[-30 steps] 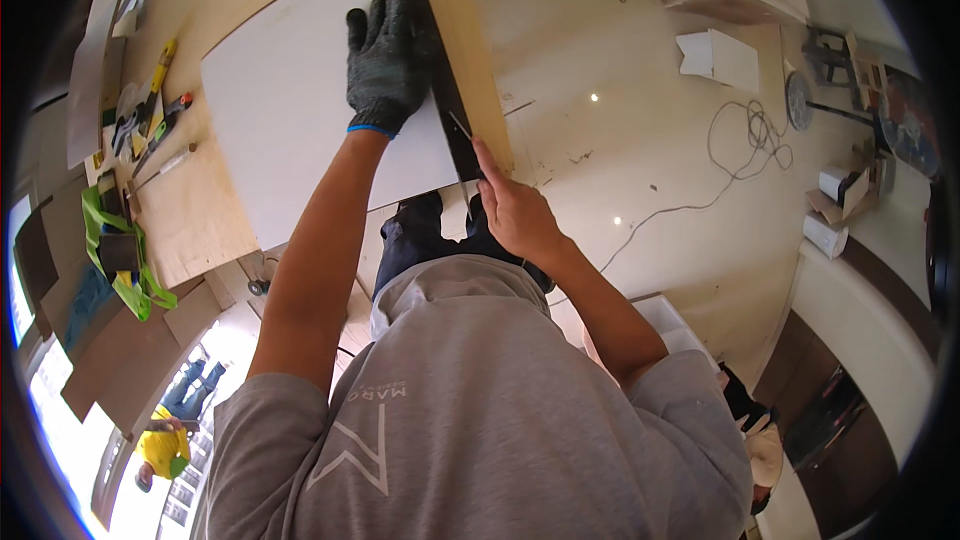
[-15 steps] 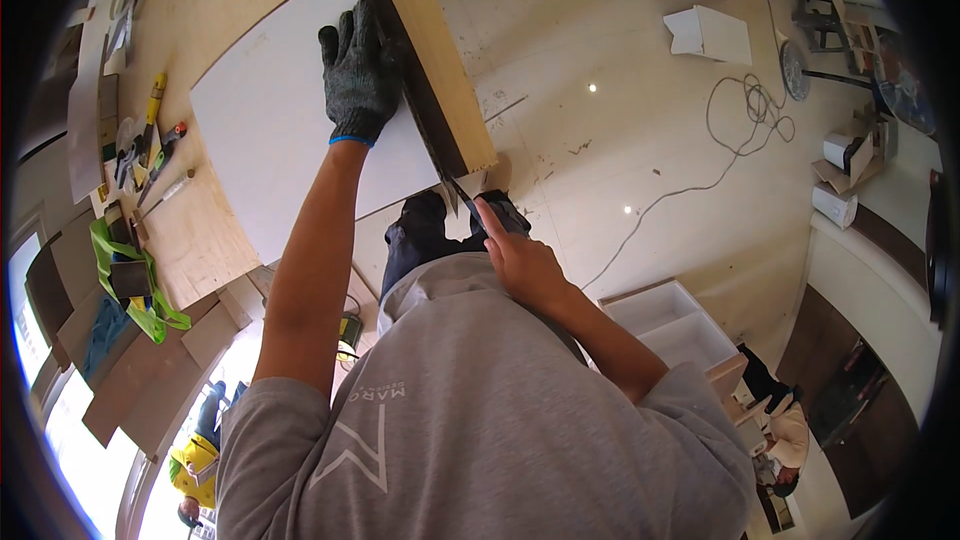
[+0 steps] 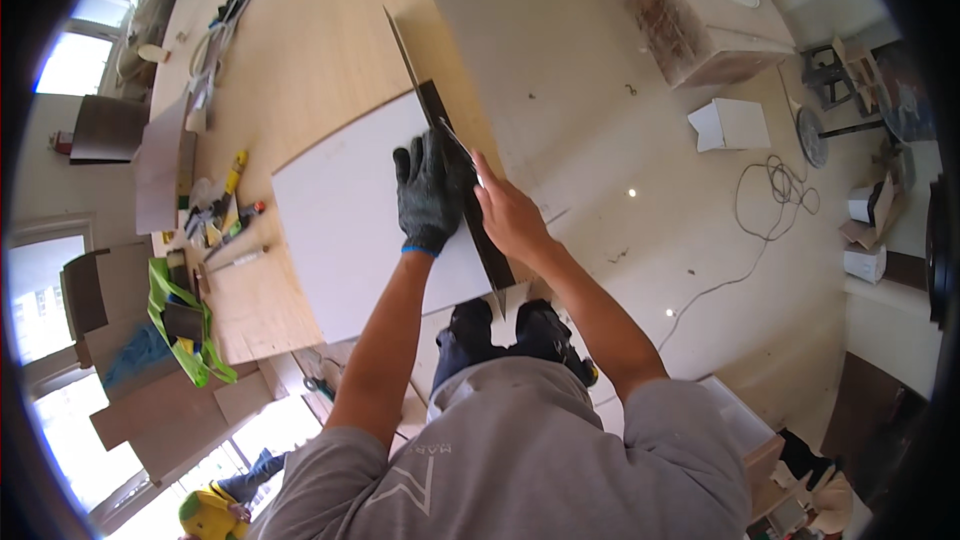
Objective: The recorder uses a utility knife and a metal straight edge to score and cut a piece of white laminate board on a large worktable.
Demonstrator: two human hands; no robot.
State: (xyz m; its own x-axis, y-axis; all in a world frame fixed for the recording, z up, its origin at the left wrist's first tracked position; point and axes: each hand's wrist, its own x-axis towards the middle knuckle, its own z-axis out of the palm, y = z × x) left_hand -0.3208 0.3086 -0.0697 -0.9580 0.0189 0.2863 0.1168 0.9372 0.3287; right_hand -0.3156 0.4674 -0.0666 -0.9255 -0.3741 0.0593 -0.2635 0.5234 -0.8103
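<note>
A white panel lies on the plywood worktable. Along its right side run a dark strip and a long, thin metal straightedge, which projects past the panel at both ends. My left hand, in a dark knitted glove with a blue cuff, presses flat on the panel beside the straightedge, its fingers apart. Just right of it, my bare right hand is closed around a slim knife, index finger stretched along it. The knife meets the strip near the gloved fingers; its tip is hard to make out.
Hand tools and a green bag lie on the worktable's left side. Across the floor to the right are a loose cable, a white box and a large worn box. Other people are at the lower corners.
My right hand has moved the knife forward along the strip, from its near end to beside my left hand. The view has shifted, showing more of the far table.
</note>
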